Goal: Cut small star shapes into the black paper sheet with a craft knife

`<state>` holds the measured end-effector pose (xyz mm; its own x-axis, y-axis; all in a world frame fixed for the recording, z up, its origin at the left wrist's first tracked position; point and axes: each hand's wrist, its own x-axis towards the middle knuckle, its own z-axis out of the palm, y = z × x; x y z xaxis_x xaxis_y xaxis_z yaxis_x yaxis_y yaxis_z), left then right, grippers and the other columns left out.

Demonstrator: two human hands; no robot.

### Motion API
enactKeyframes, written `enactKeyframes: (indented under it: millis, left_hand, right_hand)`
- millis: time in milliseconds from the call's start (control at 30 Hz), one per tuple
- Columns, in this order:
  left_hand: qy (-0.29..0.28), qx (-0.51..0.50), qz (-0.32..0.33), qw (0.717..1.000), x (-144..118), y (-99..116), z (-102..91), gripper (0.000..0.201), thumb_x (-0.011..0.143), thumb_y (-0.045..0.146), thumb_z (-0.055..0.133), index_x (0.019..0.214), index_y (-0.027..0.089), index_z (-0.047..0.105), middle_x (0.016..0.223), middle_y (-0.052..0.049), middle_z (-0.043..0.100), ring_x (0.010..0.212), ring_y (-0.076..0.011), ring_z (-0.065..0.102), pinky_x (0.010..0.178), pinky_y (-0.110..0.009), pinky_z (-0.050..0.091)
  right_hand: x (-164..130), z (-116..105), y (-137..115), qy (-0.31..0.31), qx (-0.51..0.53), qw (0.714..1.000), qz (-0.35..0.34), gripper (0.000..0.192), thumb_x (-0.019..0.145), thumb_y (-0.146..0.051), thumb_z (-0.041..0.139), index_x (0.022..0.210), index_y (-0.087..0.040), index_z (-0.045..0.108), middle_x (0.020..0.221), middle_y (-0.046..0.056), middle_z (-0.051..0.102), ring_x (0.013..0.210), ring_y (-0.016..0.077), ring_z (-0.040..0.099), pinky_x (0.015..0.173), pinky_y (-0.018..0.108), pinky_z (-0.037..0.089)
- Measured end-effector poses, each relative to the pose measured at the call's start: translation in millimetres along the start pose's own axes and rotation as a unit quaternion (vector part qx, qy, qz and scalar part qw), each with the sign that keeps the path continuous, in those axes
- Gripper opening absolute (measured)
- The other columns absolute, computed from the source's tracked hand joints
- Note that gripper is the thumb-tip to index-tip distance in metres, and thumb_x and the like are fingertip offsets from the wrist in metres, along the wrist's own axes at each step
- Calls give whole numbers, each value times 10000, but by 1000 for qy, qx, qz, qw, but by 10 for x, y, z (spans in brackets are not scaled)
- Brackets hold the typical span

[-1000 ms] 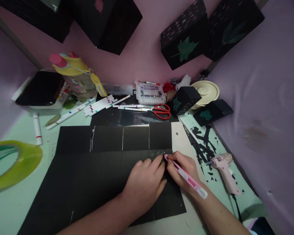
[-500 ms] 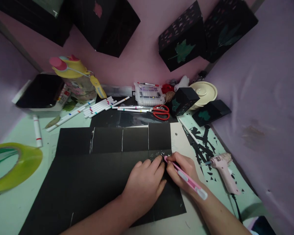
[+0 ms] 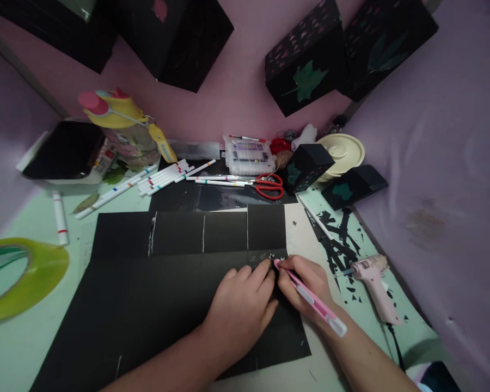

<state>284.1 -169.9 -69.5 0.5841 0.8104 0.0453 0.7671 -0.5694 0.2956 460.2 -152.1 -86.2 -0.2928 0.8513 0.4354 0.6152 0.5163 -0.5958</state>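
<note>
A large black paper sheet (image 3: 155,294) with scored white lines lies on the table in front of me. My left hand (image 3: 240,307) presses flat on it, fingers spread. My right hand (image 3: 306,283) grips a pink craft knife (image 3: 310,298) like a pen, its tip touching the sheet just beyond my left fingertips. Small star-shaped cuts (image 3: 269,256) show in the paper at the tip.
A pink glue gun (image 3: 373,280) and black paper scraps (image 3: 338,239) lie to the right. Red scissors (image 3: 269,188), white markers (image 3: 163,177), a marker case (image 3: 249,155), small black boxes (image 3: 308,166) and a cream bowl (image 3: 343,152) sit at the back. A yellow-green tape roll (image 3: 20,277) is at left.
Both hands stay nearly in place on the sheet; the knife tip shifts only slightly. The view wobbles a little.
</note>
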Motion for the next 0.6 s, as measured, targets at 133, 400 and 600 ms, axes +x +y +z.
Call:
enactKeyframes:
  millis: [133,400,600]
  left_hand:
    - [-3,-4,1,1000,-4,0,-4,374,907,338,508,1249,191,547,1329,-45,571,923,-239,575,742,-412,467]
    - [0,-2,2,1000,-1,8,-7,367,904,343,518,1238,195,550,1329,-44,566,925,-238,578,743,-415,471]
    - [7,-5,-3,1000,-6,6,0,378,889,335,547,1238,191,549,1319,-40,576,908,-229,578,729,-406,469]
  right_hand:
    - [1,8,2,-1,-11,1000,-6,142,835,-86,531,796,-222,519,633,-6,557,533,125,515,526,257,438]
    - [15,8,-17,-1,-15,1000,-12,149,836,-77,529,789,-218,515,627,-5,544,533,127,511,534,260,442]
    - [19,40,-16,3,-31,998,-48,188,836,-51,527,740,-210,495,605,-15,502,537,121,490,540,252,435]
